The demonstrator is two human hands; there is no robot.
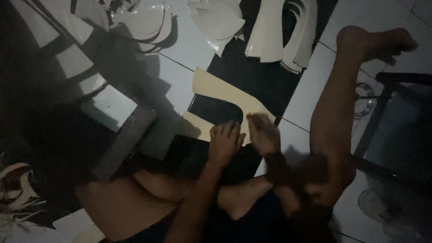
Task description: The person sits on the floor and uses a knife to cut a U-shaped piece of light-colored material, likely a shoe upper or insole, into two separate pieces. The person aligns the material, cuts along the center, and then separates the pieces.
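A cream U-shaped cut-out (216, 87) lies on a black sheet (256, 74) spread over the tiled floor. My left hand (224, 141) rests flat, palm down, on the cut-out's lower edge where it meets the black sheet. My right hand (262, 133) lies just beside it on the cut-out's right arm, with the fingers together and pointing away. Neither hand is seen gripping anything. The light is dim and my right wrist is blurred. My bare legs frame the spot: one is folded at the lower left, and the other stretches up to the right, ending in a foot (378, 42).
Piles of pale curved cut pieces (274, 31) lie at the top, with more (144, 20) at the upper left. A dark block with a pale top (112, 110) sits left of the hands. A dark framed stand (396, 117) and a small round object (365, 99) are at the right.
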